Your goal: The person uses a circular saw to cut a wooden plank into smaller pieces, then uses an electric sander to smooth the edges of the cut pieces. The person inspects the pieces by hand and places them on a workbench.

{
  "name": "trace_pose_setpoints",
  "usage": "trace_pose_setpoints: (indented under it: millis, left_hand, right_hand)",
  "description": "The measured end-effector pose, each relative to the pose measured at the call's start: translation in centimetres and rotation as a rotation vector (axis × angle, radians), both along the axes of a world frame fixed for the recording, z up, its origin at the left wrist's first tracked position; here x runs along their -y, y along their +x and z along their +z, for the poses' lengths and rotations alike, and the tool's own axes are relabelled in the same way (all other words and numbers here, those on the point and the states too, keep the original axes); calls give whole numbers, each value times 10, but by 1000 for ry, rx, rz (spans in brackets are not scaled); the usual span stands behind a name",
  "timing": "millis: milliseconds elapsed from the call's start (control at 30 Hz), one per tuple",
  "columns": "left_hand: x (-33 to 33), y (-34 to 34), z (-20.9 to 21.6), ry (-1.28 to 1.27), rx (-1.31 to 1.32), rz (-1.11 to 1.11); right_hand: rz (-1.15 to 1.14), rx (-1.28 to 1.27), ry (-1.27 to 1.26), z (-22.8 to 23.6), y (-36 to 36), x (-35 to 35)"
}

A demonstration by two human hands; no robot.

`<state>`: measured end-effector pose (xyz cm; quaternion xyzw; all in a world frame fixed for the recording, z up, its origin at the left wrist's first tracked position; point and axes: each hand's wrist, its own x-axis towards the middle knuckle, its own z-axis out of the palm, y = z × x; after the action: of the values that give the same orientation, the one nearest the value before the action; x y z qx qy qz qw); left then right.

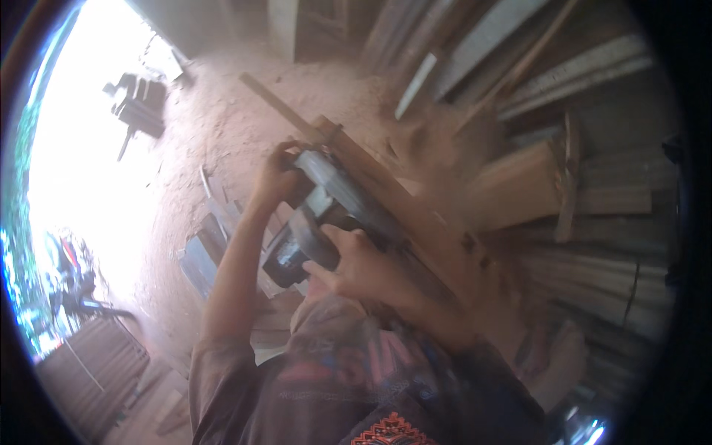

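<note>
Two hands on a power tool beside a long timber
The left hand [282, 176] is wrapped around the front of a grey-and-black handheld power tool [343, 191], perhaps an electric planer, while the right hand [360, 261] grips its rear handle. The tool lies lengthwise along the left edge of a brown timber beam [404, 199], above the dusty ground [226, 122]; blur hides whether they touch. The step seems to be lining up or running the tool along the wood; the next move likely calls for steady, level two-handed guidance.
</note>
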<state>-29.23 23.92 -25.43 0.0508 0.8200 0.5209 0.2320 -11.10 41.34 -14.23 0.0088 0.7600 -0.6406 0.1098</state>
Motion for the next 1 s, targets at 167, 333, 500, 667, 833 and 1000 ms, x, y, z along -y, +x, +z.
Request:
trace_pose_setpoints:
  millis: [167, 333, 500, 667, 833, 1000]
  left_hand:
    - [6, -8, 11, -66, 84, 40]
    - [5, -20, 23, -142, 46, 15]
    - [10, -28, 29, -210, 72, -4]
    - [7, -29, 31, -213, -1, -6]
    - [6, -31, 36, -248, 18, 2]
    - [6, -34, 27, -232, 35, 15]
  right_hand:
    - [30, -26, 32, -19, -7, 12]
    - [17, -98, 18, -22, -15, 17]
    - [8, -125, 24, -22, -21, 23]
    - [17, -122, 5, -23, -25, 23]
    - [1, -152, 24, -26, -28, 24]
    - [8, -149, 22, -36, -29, 23]
